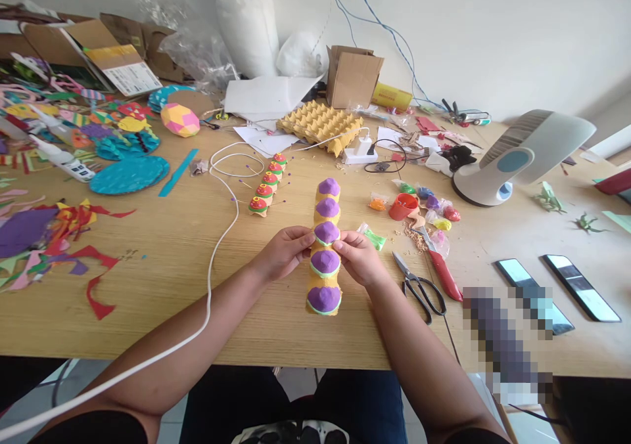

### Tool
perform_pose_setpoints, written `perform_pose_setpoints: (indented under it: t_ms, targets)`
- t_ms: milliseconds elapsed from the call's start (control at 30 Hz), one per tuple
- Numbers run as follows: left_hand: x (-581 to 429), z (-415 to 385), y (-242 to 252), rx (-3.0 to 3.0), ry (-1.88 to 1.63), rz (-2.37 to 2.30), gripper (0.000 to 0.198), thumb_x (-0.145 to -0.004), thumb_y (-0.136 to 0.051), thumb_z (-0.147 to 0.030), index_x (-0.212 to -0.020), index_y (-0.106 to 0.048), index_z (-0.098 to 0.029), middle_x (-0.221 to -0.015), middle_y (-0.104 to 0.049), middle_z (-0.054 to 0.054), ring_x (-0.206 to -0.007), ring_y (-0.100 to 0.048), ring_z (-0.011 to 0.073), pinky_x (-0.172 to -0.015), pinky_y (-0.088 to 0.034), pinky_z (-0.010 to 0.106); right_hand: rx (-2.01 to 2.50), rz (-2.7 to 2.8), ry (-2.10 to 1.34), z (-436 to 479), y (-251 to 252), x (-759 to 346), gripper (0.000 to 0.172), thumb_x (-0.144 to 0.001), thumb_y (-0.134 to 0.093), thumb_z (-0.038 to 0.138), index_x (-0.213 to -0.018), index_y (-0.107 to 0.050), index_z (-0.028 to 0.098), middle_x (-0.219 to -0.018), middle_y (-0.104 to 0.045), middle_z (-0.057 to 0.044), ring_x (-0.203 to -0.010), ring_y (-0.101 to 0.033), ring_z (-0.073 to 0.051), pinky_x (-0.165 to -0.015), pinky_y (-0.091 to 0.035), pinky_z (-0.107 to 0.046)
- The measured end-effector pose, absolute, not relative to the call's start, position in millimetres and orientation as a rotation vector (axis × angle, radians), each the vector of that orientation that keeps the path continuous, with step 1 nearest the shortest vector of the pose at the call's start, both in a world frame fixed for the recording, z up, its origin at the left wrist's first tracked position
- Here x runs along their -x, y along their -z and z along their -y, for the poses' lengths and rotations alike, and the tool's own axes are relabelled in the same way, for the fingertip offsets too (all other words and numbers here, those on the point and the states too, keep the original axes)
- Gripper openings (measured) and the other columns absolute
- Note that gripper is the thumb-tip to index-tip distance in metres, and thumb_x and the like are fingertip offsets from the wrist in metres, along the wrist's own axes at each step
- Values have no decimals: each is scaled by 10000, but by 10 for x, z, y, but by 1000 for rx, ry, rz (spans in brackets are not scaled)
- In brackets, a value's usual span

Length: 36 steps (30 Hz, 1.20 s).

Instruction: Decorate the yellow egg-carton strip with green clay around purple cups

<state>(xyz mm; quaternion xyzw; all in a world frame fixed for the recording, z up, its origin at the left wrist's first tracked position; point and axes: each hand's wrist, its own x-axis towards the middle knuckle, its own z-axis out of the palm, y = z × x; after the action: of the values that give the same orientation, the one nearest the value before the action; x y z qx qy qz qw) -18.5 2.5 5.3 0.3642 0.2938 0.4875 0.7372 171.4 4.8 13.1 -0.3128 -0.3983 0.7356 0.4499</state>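
Observation:
Between my two hands is a strip cut from a yellow egg tray [325,262], its row of several bumps capped in purple clay with pale green edging on the nearer ones. My left hand [287,252] pinches its left edge near the middle. On the opposite edge, my right hand [361,255] grips with thumb and fingers. The strip is raised above the table, lengthwise away from me. Beyond my left hand stands a similar strip [267,186] with red and green caps and pins sticking out at the sides.
Scissors [420,286] and a red-handled knife [444,270] lie right of my right hand. Behind them are a red cup [403,205] and bagged clay [446,213]. A white cable [223,234] crosses my left forearm. A yellow egg tray [320,123] and a fan [517,158] stand farther back.

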Motion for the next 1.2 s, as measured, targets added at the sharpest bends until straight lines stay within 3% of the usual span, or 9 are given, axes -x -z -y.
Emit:
perform_pose_setpoints:
  t_ms: [133,333,633,1000,1200]
  targets:
    - [192,-30,-66,-868,-1056,-674,332,-656,-889,-384,-857,-793,-137,-787,-737,72,-700,-640,165,-681,-497,296,808,996,-1767,-56,-131,-1723,260,-660,-893,388,-759,-743,200,-728,-709,11,-641,-594,-113,-664,-487,-271]
    - [210,-52,-9,-1023,-1102,-794,271,-697,-857,-365,-837,-798,-142,-768,-744,71,-712,-647,184,-702,-502,312,785,1054,-1770,-55,-135,-1736,259,-671,-885,410,-789,-758,219,-773,-727,3,-698,-631,-136,-714,-513,-293]
    - [188,-16,-47,-985,-1075,-654,229,-695,-864,-304,-863,-798,-163,-853,-765,72,-787,-674,190,-742,-510,314,769,956,-1810,-64,-113,-1727,302,-641,-900,421,-764,-734,201,-741,-711,8,-642,-603,-120,-654,-492,-276]
    - [159,3,-30,-1025,-1165,-762,172,-738,-833,-310,-802,-784,-158,-754,-734,38,-729,-631,145,-717,-488,269,771,1010,-1818,-68,-80,-1700,281,-659,-895,408,-792,-760,201,-757,-725,3,-652,-616,-115,-677,-503,-268]
    - [151,7,-47,-949,-1150,-723,250,-686,-865,-357,-802,-785,-151,-785,-745,52,-731,-647,159,-716,-497,286,772,984,-1820,-71,-85,-1704,281,-644,-902,413,-779,-763,209,-741,-724,11,-639,-614,-113,-662,-506,-264]
